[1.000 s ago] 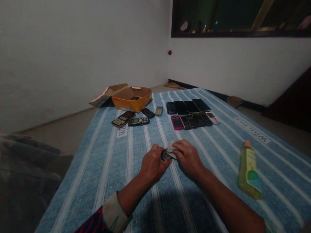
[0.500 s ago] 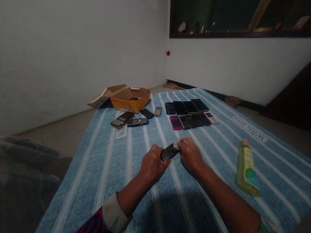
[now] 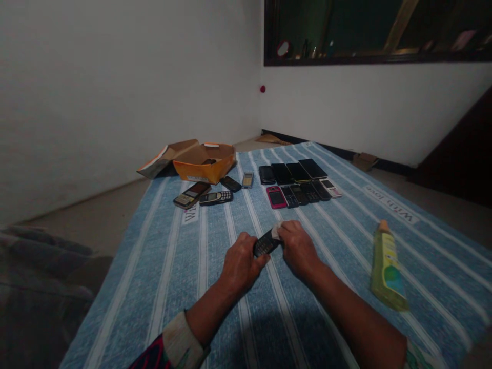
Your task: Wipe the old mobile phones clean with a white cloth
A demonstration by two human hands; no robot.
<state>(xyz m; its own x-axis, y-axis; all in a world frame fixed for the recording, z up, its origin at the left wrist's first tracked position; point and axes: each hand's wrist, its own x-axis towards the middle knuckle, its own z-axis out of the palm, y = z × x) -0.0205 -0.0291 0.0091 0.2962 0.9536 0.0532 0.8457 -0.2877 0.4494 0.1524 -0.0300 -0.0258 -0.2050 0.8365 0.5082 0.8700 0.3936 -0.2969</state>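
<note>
A dark keypad phone (image 3: 265,244) is tilted above the striped blue cloth, between my two hands. My left hand (image 3: 240,260) grips its lower left end, thumb along the near edge. My right hand (image 3: 299,247) pinches a small white cloth (image 3: 275,231) against the phone's upper right end. Beyond my hands, two rows of phones lie side by side, with a pink phone (image 3: 277,197) at the left of the nearer row. Several other phones lie loosely to the left, among them a dark one with a light keypad (image 3: 216,198).
An open orange box (image 3: 205,170) with its lid raised stands at the far left of the covered surface (image 3: 154,266). On the right lies a bottle of yellow-green liquid (image 3: 387,271). Walls rise behind, with a dark-framed window (image 3: 369,59) at upper right.
The view has shifted slightly. Both hands still hold the phone and white cloth, and my right hand has moved a little toward my left along the phone's end.
</note>
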